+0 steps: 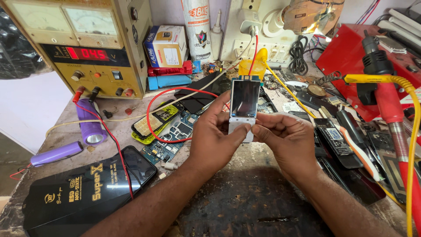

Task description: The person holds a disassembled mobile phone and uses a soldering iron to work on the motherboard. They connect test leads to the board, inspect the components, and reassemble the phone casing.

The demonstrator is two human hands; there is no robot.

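Observation:
My left hand (215,136) and my right hand (287,138) together hold a small phone board with a glossy display (244,97) upright above the workbench. Both thumbs press on its white lower part (240,127). The left fingers wrap its left edge and the right fingers pinch its lower right corner. A blue circuit edge shows at the top of the display.
A beige power supply (87,44) with a red readout stands at back left, red and black leads (109,131) trailing. Purple battery cells (90,125), a black mat (79,193), an opened phone board (169,140), a hot-air tool (390,101) and yellow cable (412,131) crowd the bench.

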